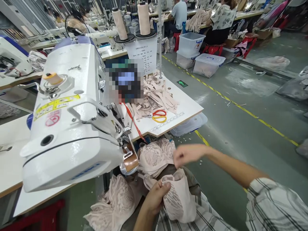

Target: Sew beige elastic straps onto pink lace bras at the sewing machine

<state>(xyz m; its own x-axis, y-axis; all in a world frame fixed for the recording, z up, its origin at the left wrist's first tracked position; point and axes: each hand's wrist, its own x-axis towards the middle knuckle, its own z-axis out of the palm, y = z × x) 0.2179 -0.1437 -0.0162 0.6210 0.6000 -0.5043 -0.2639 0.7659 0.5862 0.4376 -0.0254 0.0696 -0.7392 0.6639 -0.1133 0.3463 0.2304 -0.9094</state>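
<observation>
My left hand (156, 196) grips a pale pink lace bra (179, 199) near my lap, its thumb pressed on the edge of a cup. Above and to the right is my right hand (189, 154), blurred, its fingers curled closed; whether anything is in them is hidden. It is beside another lace bra (154, 157) that lies below the table edge. More lace bra pieces (117, 199) hang in a bunch to the left of my left hand. The white sewing machine (72, 128) stands to the left, with its tan roller and metal guide (130, 158) close to the bras.
On the white table (190, 107) lie cut pink straps (158, 96) and red-and-yellow scissors (158, 115). Two thread cones (143, 19) stand behind a printed sheet (141, 56). Plastic bins (208, 64) sit on the floor past the table; other people work at the back.
</observation>
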